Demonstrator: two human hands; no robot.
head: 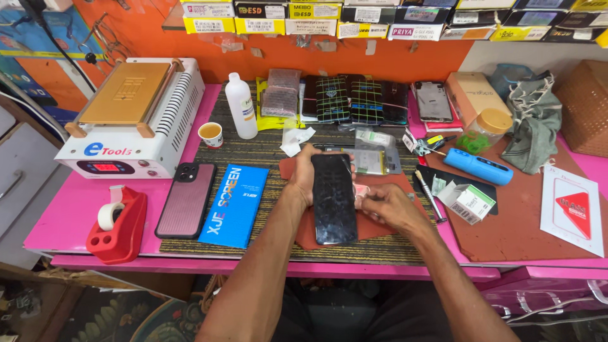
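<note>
From the head camera, the left hand [305, 176] grips a black phone [334, 197] with a cracked screen by its edge, held over the pink table [76, 209]. The right hand [389, 206] pinches at the phone's right side — on what, I cannot tell. The cracked glass could splinter under pressure — or cut fingers.

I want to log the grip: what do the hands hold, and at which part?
The left hand grips the cracked black phone by its upper left edge; the right hand touches its right edge.
</note>
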